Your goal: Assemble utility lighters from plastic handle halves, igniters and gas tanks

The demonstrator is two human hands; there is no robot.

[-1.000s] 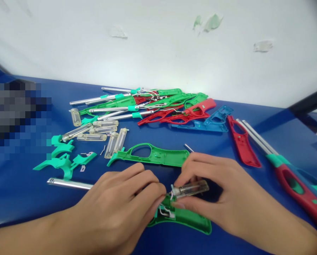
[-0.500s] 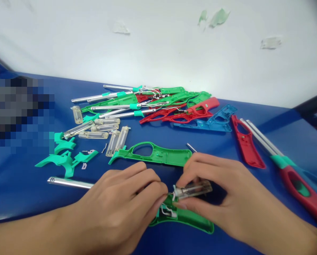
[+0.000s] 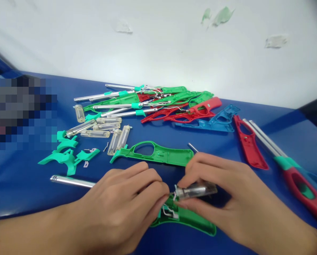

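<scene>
My right hand [image 3: 219, 191] pinches a clear fuel tank [image 3: 197, 190] between thumb and forefinger. The tank lies nearly level, its valve end with a small white piece facing left. Below it rests a green lighter half shell [image 3: 194, 219] with white wires and a dark part inside. My left hand [image 3: 129, 202] curls closed over the left part of this shell; its fingertips are hidden. From beneath that hand a metal lighter tube [image 3: 70, 181] sticks out to the left. Just beyond both hands lies another green half shell [image 3: 171, 157], with nothing touching it.
A pile of lighter halves with metal tubes [image 3: 115, 106] lies at the back. Several clear fuel tanks [image 3: 96, 133] and turquoise plastic pieces [image 3: 68, 156] are at left. On the right are a red half shell [image 3: 251, 145] and a red lighter [image 3: 301, 184]. A white wall [image 3: 158, 53] stands behind.
The view has shifted slightly, so everything appears a little further right. Both hands keep nearly the same pose, and the fuel tank stays in the right hand.
</scene>
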